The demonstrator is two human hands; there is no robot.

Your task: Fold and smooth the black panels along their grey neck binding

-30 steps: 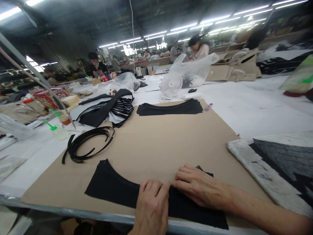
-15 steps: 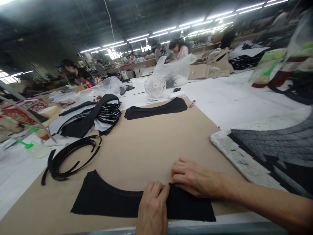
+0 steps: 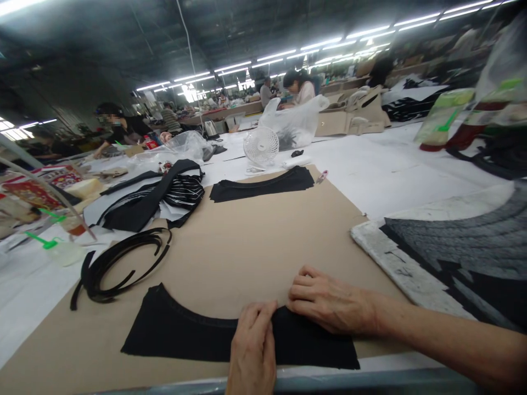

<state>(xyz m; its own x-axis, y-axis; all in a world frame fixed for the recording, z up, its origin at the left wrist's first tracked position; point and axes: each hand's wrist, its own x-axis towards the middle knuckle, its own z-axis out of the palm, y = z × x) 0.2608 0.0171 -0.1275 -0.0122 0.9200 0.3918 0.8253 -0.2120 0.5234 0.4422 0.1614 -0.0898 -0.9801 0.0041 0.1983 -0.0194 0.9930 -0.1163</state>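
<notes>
A black curved fabric piece (image 3: 185,334) lies on the tan board (image 3: 263,247) close to the table's front edge, its concave side facing away from me. My left hand (image 3: 253,343) rests over its middle, fingers together and bent down on the curved edge. Just right of it, my right hand (image 3: 327,302) curls its fingers onto the same edge, with the fingertips partly hidden. A narrow band runs along the inner curve left of my hands. Farther back on the board lies a small stack of similar black pieces (image 3: 263,184).
Black strips (image 3: 111,269) lie coiled at the left, behind them a heap of black pieces (image 3: 164,197). A white fan (image 3: 261,147) and a plastic bag (image 3: 294,118) stand at the back. A pale slab (image 3: 395,263) bearing dark pieces is at right. Green-nozzled bottles (image 3: 61,252) stand left.
My left hand has shifted slightly left and away from me along the curved edge, its fingers straighter. The right hand stays almost in place. The view has tilted a little.
</notes>
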